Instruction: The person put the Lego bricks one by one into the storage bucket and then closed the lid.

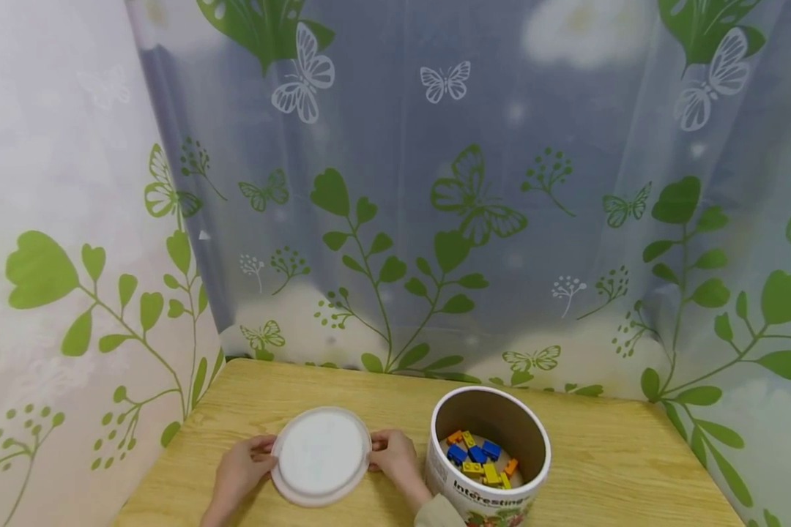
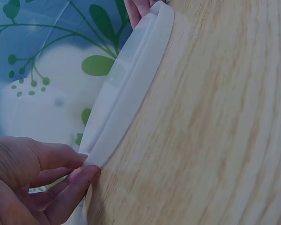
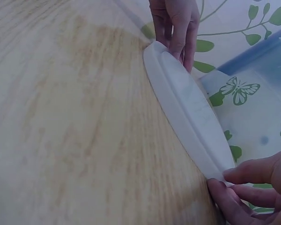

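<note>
A round white lid lies flat, or almost so, on the wooden table, its raised rim visible in both wrist views. My left hand pinches the lid's left edge between thumb and fingers; the left wrist view shows this grip close up on the lid. At the opposite edge my right hand pinches the rim the same way, as the right wrist view shows with the lid. Just right of my right hand stands an uncovered white bucket with printed lettering. Inside it lie several blue, yellow and orange toy bricks.
The wooden table runs back to a curtain printed with green leaves and butterflies. Another printed curtain hangs along the left side. The bucket's tall wall rises close beside my right forearm.
</note>
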{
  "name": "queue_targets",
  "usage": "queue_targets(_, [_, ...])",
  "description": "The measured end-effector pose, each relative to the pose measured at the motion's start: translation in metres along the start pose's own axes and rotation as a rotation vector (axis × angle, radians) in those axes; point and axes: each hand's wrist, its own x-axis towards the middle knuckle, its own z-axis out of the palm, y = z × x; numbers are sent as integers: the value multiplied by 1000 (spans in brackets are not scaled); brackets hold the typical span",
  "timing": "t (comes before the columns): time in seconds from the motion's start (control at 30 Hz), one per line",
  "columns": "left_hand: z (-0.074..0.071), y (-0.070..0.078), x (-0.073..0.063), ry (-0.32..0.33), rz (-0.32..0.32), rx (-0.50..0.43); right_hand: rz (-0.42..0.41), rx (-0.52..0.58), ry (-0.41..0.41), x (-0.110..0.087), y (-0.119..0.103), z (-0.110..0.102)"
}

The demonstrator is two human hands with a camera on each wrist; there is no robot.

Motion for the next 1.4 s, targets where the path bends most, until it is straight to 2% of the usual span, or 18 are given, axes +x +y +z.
queue_targets(0.23, [-3, 4, -2, 41, 56, 185, -40, -119, 89, -5, 2, 3])
queue_targets(0.37, [-8, 7, -1, 41, 47, 214, -41, -112, 115, -7, 1, 3])
queue_targets(0.47, [-13, 10, 2, 14, 12, 104, -38, -45, 115, -8, 0, 4])
queue_targets(0.63, [-25, 21, 7, -34, -87, -210, -55, 154, 98, -9, -14, 1])
queue_targets(0.73, [-32, 29, 8, -58, -108, -303, -52, 257, 85, -10, -28, -3])
queue_targets(0.87, [-43, 41, 8, -77, -90, -321, -51, 332, 58, -14, -49, -7])
queue_targets(1.03, [-52, 54, 6, -67, -82, -312, -63, 362, 21, -23, -75, -15])
queue_targets(1.2, [-54, 68, 4, -68, -70, -320, -76, 387, 2, -32, -96, -27])
queue_targets(1.4, [-52, 87, 4, -80, -12, -343, -86, 426, -34, -39, -112, -50])
